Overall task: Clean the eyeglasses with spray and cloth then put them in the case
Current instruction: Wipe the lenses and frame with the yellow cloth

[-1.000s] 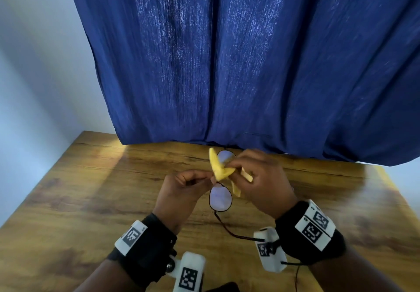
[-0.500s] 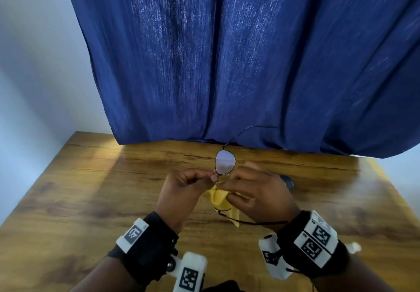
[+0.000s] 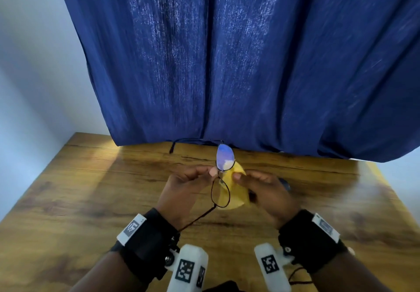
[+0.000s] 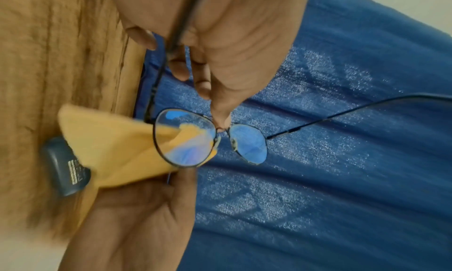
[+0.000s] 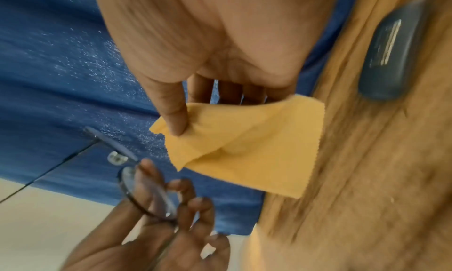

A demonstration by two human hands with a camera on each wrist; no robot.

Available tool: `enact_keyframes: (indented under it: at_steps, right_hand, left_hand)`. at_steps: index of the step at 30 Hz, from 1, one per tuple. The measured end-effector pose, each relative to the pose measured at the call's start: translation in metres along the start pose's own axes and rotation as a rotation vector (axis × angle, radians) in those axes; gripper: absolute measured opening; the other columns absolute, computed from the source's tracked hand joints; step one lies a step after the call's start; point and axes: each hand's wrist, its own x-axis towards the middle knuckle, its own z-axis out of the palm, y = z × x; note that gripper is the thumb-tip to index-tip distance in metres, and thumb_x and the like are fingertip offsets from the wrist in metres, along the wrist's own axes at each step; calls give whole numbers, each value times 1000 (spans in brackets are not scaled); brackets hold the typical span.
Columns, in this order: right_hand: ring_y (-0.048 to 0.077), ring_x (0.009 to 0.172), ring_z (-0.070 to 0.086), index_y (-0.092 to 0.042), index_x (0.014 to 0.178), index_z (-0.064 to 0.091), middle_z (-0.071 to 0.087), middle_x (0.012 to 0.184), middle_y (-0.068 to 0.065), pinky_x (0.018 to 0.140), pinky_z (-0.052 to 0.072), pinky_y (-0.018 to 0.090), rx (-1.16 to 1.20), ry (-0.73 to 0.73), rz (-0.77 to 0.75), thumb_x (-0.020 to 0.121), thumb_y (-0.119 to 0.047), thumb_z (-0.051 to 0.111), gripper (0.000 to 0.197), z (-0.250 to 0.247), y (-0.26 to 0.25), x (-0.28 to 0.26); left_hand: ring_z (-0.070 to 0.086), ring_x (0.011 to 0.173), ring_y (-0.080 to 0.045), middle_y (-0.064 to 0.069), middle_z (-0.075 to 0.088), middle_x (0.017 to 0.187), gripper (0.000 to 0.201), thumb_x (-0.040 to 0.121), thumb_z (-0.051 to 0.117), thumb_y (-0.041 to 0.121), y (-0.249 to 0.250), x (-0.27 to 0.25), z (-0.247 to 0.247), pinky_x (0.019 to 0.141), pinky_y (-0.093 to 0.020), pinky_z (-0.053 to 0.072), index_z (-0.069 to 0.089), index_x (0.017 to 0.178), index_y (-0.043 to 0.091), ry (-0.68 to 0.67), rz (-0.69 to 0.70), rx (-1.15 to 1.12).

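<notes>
Thin black round-lens eyeglasses (image 3: 224,158) are held upright above the wooden table (image 3: 91,200), temples unfolded. My left hand (image 3: 211,172) pinches them at the bridge, as the left wrist view shows with the glasses (image 4: 210,138) under my fingertips (image 4: 221,118). My right hand (image 3: 237,176) pinches a yellow cloth (image 3: 237,192) between thumb and fingers. The cloth (image 5: 244,145) hangs just beside the lower lens, and the right wrist view shows a small gap to the glasses (image 5: 146,194). A blue-grey case (image 5: 393,49) lies shut on the table behind my right hand.
A dark blue curtain (image 3: 227,64) hangs along the table's far edge, close behind the glasses. The case (image 3: 286,183) is mostly hidden by my right hand in the head view. A black object (image 3: 223,286) shows at the near edge. Bare wood lies left and right.
The cloth has come off the upper lens and dropped beside the lower one. My right hand has moved right, and the glasses have turned so the far temple points left.
</notes>
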Motion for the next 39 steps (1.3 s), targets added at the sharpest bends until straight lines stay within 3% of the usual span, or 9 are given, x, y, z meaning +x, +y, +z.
enact_keyframes:
  at_steps: [2, 8, 13, 23, 26, 29, 31, 34, 39]
  right_hand:
    - [29, 96, 70, -10, 104, 79, 76, 108, 18, 89, 52, 43, 152, -63, 26, 82, -35, 76, 33, 8, -2, 1]
    - [34, 104, 65, 3, 121, 68, 69, 123, 27, 92, 50, 50, 301, -160, 81, 84, -31, 68, 50, 3, 2, 0]
    - [27, 97, 66, -1, 120, 72, 71, 119, 21, 86, 49, 44, 447, -226, 153, 93, -45, 46, 59, -2, 0, 3]
    - [38, 123, 47, -5, 132, 66, 55, 142, 29, 107, 35, 60, 513, -267, 150, 104, -49, 33, 62, 5, 5, 5]
    - [39, 120, 40, 0, 136, 60, 43, 146, 38, 97, 32, 57, 437, -297, 121, 102, -54, 39, 68, 4, 4, 6]
    - [38, 116, 41, 2, 134, 61, 49, 143, 35, 91, 37, 51, 404, -294, 104, 99, -55, 43, 69, 4, 3, 6]
    - [37, 114, 42, 3, 133, 61, 56, 139, 31, 84, 42, 46, 377, -317, 100, 98, -55, 46, 70, 8, 6, 6]
    - [39, 119, 47, 5, 136, 57, 54, 141, 32, 93, 40, 54, 420, -282, 87, 100, -52, 45, 69, 8, 14, 5]
    - [37, 118, 56, -1, 132, 63, 62, 134, 28, 99, 43, 58, 386, -272, 44, 93, -58, 55, 69, 7, 13, 0]
  left_hand:
    - [72, 98, -19, -15, 78, 105, 16, 92, 69, 8, -4, -1, 8, 83, -21, 58, 79, 101, -2, 2, 24, -48]
    - [62, 104, -6, 4, 64, 101, 18, 73, 84, 23, -1, -2, 19, 92, -24, 54, 86, 89, 15, 203, 71, -50]
    - [60, 123, -24, -9, 63, 114, 28, 69, 85, 28, 0, -4, 25, 106, -36, 53, 85, 93, 14, 234, 39, -77]
    - [67, 100, 2, 5, 65, 105, 11, 81, 83, 15, -4, -1, 10, 89, -19, 58, 85, 92, 14, 283, 42, -93]
    - [63, 127, -24, -11, 70, 123, 21, 77, 85, 21, -12, 1, 7, 106, -36, 53, 84, 96, 11, 293, 21, -117]
    - [63, 127, -31, -19, 68, 129, 18, 82, 82, 14, -16, 0, 11, 87, -23, 58, 83, 97, 5, 295, 17, -158]
    - [63, 125, -33, -13, 71, 120, 17, 81, 83, 16, -17, 0, 14, 84, -23, 59, 83, 95, 7, 282, 21, -167]
    - [62, 123, -37, 9, 72, 93, 25, 71, 86, 29, -18, 5, 13, 105, -46, 55, 85, 90, 13, 249, 23, -143]
    - [62, 119, -35, 6, 71, 95, 13, 75, 86, 20, -21, 12, 13, 102, -42, 54, 85, 85, 12, 276, 35, -154]
